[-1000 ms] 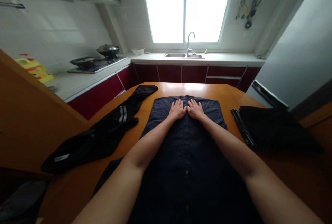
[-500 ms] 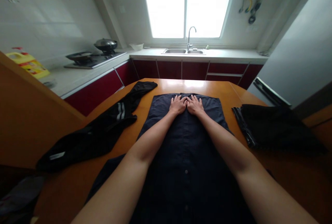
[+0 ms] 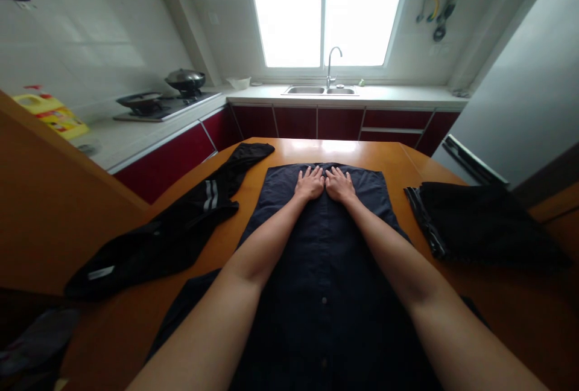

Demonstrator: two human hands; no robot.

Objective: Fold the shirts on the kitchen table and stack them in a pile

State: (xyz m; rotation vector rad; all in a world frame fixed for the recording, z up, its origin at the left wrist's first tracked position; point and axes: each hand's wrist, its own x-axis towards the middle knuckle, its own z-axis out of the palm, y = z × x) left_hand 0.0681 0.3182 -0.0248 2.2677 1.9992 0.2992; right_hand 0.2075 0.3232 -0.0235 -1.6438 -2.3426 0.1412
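A dark navy button-up shirt (image 3: pixel 301 264) lies spread on the wooden table (image 3: pixel 294 151), its button front facing up and its hem toward the far edge. My left hand (image 3: pixel 310 183) rests on the cloth just left of the button strip, fingers stretched out and pointing away from me. Beside it, my right hand (image 3: pixel 339 184) lies on the other side of the strip, also with fingers spread. The two hands nearly touch at the thumbs. My forearms cover parts of the shirt's sides.
Black clothing with grey stripes (image 3: pixel 181 228) lies on the table's left. Folded dark cloth (image 3: pixel 479 222) sits at the right. Beyond are a sink (image 3: pixel 305 90), a stove (image 3: pixel 169 107) with pans and a yellow jug (image 3: pixel 54 114). A fridge (image 3: pixel 520 77) stands at right.
My hands have stayed at the shirt's far end. The fingers have shifted slightly, and the index fingers that met at the middle are now a little apart.
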